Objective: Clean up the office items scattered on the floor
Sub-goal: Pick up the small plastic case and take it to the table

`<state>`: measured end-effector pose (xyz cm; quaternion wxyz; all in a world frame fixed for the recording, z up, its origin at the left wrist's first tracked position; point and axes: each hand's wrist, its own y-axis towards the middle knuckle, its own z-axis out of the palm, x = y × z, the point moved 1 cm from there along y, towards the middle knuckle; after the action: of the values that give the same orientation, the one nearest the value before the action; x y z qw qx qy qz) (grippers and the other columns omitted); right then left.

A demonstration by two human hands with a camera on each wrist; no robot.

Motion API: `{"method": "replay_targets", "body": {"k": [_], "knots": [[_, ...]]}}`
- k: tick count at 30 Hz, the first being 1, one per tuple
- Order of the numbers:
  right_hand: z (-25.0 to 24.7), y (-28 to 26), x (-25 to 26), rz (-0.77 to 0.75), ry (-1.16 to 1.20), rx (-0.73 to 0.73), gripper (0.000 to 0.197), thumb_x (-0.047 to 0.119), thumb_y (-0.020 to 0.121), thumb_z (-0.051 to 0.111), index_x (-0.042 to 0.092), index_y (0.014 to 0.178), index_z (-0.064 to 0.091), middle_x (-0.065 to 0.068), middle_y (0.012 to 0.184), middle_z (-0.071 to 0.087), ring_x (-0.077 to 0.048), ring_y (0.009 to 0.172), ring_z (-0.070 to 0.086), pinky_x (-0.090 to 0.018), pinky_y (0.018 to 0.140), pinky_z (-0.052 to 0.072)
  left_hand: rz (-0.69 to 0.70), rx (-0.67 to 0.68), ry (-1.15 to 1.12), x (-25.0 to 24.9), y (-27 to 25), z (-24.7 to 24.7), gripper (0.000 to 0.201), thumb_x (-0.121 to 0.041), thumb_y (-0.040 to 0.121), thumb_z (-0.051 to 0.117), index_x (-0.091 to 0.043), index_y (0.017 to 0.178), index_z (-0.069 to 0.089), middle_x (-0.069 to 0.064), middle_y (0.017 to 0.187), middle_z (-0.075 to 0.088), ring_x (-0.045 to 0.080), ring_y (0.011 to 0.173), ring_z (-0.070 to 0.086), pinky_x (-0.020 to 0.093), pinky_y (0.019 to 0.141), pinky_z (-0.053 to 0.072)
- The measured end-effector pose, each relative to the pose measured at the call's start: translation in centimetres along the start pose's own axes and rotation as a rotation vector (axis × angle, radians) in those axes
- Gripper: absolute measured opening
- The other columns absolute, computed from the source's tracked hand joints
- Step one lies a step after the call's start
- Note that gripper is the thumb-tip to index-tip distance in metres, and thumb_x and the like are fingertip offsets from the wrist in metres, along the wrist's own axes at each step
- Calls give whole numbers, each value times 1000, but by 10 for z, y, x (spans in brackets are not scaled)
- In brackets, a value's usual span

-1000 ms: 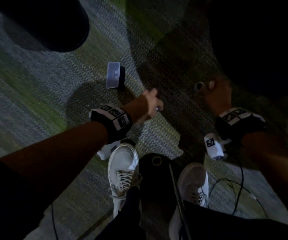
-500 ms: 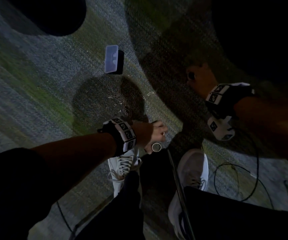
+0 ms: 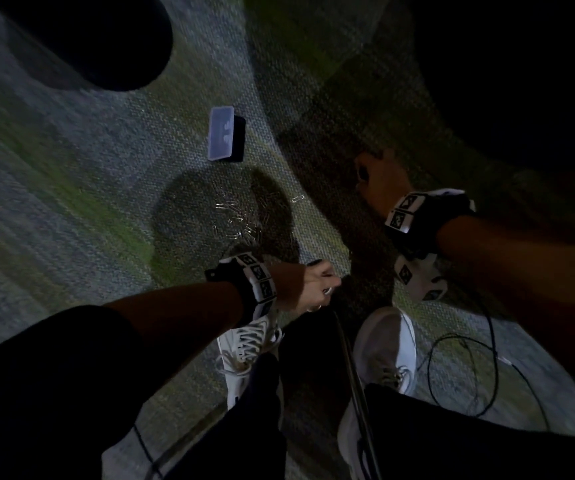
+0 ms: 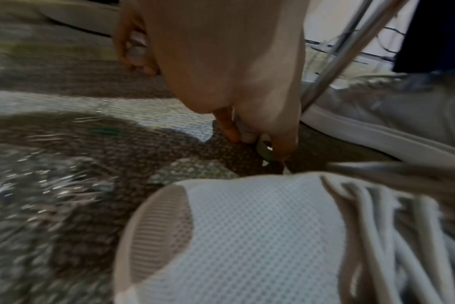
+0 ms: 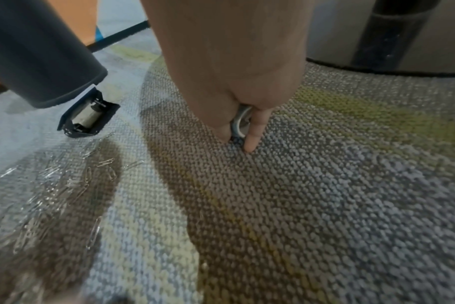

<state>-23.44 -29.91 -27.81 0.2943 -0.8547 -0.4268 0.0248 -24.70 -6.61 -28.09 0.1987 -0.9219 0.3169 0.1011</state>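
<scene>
From the head view, the left hand (image 3: pixel 308 285) has stayed low by the white mesh sneaker (image 3: pixel 248 344), its grip closed on a small ring-shaped roll (image 3: pixel 327 291). Beyond it lie the scattered silver paper clips (image 3: pixel 237 216) and, farther off, the clear plastic lidded box (image 3: pixel 222 137).

The left wrist view shows fingertips (image 4: pixel 231 131) at the grey-green carpet (image 4: pixel 65 144).

In the right wrist view, the right hand (image 5: pixel 229 67) pinches a small metal ring (image 5: pixel 238 123) against the carpet, its grip narrow; it has shifted little.

Paper clips (image 3: pixel 241 216) on carpet (image 3: pixel 71 202), between box (image 3: pixel 222 137) and shoes (image 3: pixel 248 341).
</scene>
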Motion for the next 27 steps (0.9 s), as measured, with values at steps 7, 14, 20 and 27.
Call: {"method": "replay_targets", "body": {"k": [7, 14, 20, 27], "knots": [[-4, 5, 3, -70, 127, 14, 33, 15, 87, 59, 12, 120, 60, -25, 117, 59, -38, 99, 59, -39, 83, 48, -427, -52, -387, 60, -50, -40, 41, -24, 82, 68, -8, 120, 63, 19, 137, 42, 26, 113, 39, 34, 90, 45], [-77, -8, 60, -301, 166, 34, 17, 23, 77, 53, 7, 73, 59, -10, 74, 65, -30, 70, 61, -33, 61, 45, -817, -282, -410, 99, -120, -134, 41, -35, 75, 77, -19, 113, 69, 13, 134, 46, 34, 119, 43, 50, 91, 49], [-223, -56, 140, -299, 429, 116, 4, 12, 79, 67, 9, 81, 65, -14, 83, 69, -33, 75, 69, -40, 56, 59, -995, -498, -342, 95, -235, -278, 45, -43, 77, 72, -22, 116, 66, 6, 128, 47, 27, 115, 42, 42, 93, 47], [-408, -139, 235, -365, 769, -156, 32, 16, 79, 76, 16, 109, 67, -11, 99, 69, -25, 83, 71, -42, 59, 62, -1225, -930, -209, 50, -345, -459, 46, -54, 77, 61, -24, 109, 71, 3, 126, 52, 28, 112, 51, 40, 99, 42]]}}
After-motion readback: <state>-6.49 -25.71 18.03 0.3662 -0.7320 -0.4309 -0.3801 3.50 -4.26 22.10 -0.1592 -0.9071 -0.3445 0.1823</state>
